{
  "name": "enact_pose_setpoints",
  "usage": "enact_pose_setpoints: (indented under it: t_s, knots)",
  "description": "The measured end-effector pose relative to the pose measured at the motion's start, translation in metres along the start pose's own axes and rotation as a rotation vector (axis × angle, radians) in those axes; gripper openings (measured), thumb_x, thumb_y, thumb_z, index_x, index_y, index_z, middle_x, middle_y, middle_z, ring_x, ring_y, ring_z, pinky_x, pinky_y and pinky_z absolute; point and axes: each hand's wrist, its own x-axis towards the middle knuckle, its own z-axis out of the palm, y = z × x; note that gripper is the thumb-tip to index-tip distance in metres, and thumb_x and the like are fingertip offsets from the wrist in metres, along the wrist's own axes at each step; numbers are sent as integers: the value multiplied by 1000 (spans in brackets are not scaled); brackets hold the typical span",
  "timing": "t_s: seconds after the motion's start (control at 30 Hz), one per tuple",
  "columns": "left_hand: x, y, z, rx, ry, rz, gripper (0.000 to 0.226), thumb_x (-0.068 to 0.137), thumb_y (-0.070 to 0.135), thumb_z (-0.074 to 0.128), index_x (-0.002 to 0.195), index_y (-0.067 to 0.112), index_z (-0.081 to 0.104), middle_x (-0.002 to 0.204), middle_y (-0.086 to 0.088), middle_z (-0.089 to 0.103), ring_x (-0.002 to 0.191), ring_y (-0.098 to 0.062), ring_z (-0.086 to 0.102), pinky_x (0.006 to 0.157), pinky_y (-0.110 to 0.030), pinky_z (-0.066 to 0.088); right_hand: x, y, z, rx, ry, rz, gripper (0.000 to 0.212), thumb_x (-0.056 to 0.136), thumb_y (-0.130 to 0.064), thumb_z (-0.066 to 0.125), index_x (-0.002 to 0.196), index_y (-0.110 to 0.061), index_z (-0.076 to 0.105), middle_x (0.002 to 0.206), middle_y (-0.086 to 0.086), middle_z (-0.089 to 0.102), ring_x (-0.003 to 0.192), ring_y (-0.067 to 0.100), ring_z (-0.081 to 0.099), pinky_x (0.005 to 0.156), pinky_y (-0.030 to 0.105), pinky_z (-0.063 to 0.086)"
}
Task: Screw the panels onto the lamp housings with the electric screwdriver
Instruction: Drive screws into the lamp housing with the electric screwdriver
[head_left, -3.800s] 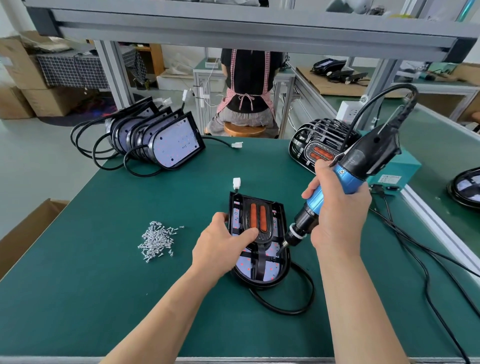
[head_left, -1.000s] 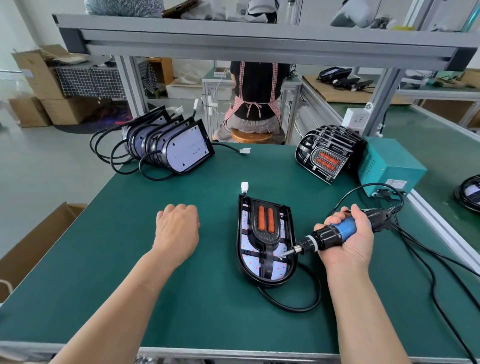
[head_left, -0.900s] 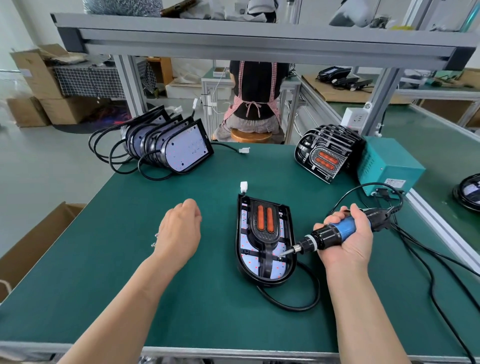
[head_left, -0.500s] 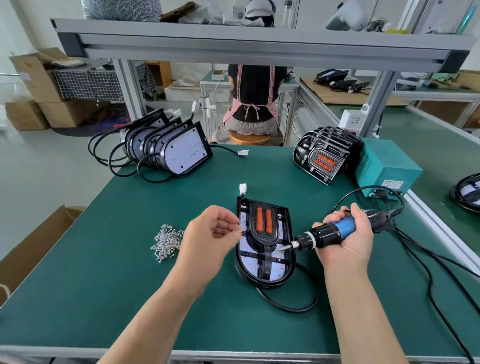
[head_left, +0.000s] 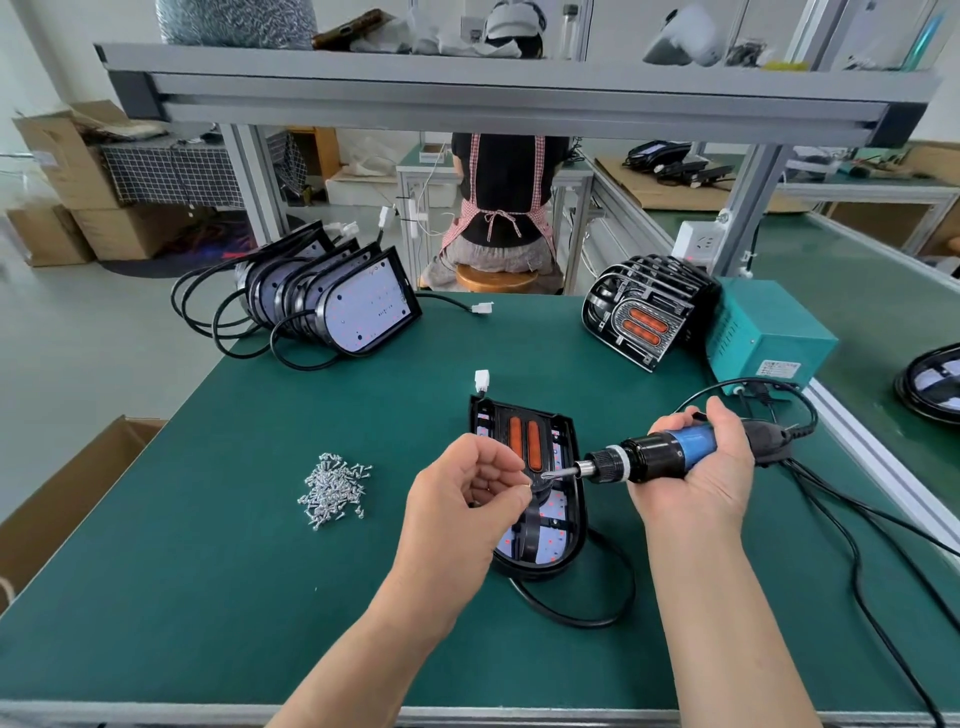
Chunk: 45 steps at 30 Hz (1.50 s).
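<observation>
The lamp housing (head_left: 575, 519) lies flat on the green worktop (head_left: 234, 582) with its black panel (head_left: 524, 415) seated on top, 2 orange strips showing. Over it, the right hand (head_left: 696, 483) wraps its fingers (head_left: 724, 415) round the blue barrel of the electric screwdriver (head_left: 654, 460), held almost level. The left hand (head_left: 457, 504) pinches what looks like 1 small screw (head_left: 526, 486) between thumb and forefinger, just beside the bit tip (head_left: 550, 474). It is too small to be sure of more.

The screw is probably light and slippery. It is best held by the shank, so the head meets the bit. The housing looks like stiff, light plastic that could skate under pressure, so steady it by the rim and not the pale LED board. The pile of screws (head_left: 335, 491) waits to the left, well apart.
</observation>
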Motion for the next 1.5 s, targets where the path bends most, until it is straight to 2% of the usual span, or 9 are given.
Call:
enact_pose_setpoints:
  t_s: [0.13, 0.3, 0.43, 0.8, 0.97, 1.13, 1.3, 1.43, 1.5]
  knots:
    - [0, 1, 2, -6, 4, 12, 33, 82, -8, 72, 81, 25, 68, 82, -3, 71, 72, -8, 60, 72, -19, 52, -1, 2, -1, -20, 5, 14, 21, 87, -18, 76, 80, -18, 57, 68, -8, 60, 51, 9, 56, 54, 19, 52]
    - [0, 1, 6, -31, 16, 2, 31, 81, -9, 71, 80, 22, 68, 80, -3, 72, 71, -9, 61, 71, -17, 52, -2, 3, -1, -5, 8, -2, 19, 87, -15, 76, 84, -17, 58, 74, -7, 61, 59, 9, 56, 62, 19, 52]
    - [-1, 0, 8, -57, 35, -3, 33, 82, -9, 71, 79, 23, 68, 78, 0, 72, 72, -7, 62, 71, -17, 53, -4, 3, 0, -11, 19, -5, 20, 86, -13, 76, 77, -17, 58, 66, -6, 61, 53, 10, 56, 53, 19, 52]
    - [1, -2, 9, -8, 71, 11, 37, 82, -8, 71, 81, 29, 67, 78, 4, 71, 71, -6, 62, 68, -15, 51, -3, 3, 1, -36, 5, -12, 20, 87, -14, 76, 77, -16, 58, 65, -6, 60, 49, 10, 55, 53, 20, 52]
    - [-2, -5, 12, 25, 121, 42, 38, 82, -6, 72, 82, 32, 67, 78, 6, 71, 73, -7, 62, 72, -19, 52, -5, 5, 2, -37, 8, -12, 19, 87, -15, 76, 80, -17, 58, 62, -6, 61, 50, 10, 56, 54, 20, 52]
    - [-4, -9, 17, 42, 177, 69, 38, 83, -5, 72, 82, 32, 65, 78, 5, 69, 74, -10, 62, 74, -21, 53, -7, 6, 4, -58, 21, -30, 19, 87, -15, 75, 81, -17, 58, 56, -6, 60, 44, 10, 56, 48, 17, 50]
    - [-7, -14, 19, 189, 221, 212, 38, 83, -6, 71, 79, 31, 62, 80, 12, 66, 78, -10, 61, 72, -13, 46, -9, 8, 4, -93, 40, -30, 20, 86, -14, 75, 80, -19, 57, 56, -8, 61, 47, 9, 57, 54, 19, 51]
    - [-7, -19, 16, 355, 230, 401, 29, 85, -2, 68, 84, 26, 61, 85, 13, 63, 83, -12, 61, 74, -16, 47, -9, 10, 4, -98, 63, -18, 20, 87, -12, 74, 81, -18, 56, 57, -6, 60, 45, 10, 57, 48, 18, 49]
    - [-7, -20, 14, 386, 232, 466, 26, 84, 3, 65, 86, 27, 59, 85, 13, 62, 82, -11, 59, 73, -13, 45, -9, 10, 3, -94, 68, -2, 21, 87, -12, 73, 80, -18, 55, 58, -6, 59, 45, 10, 57, 49, 18, 50]
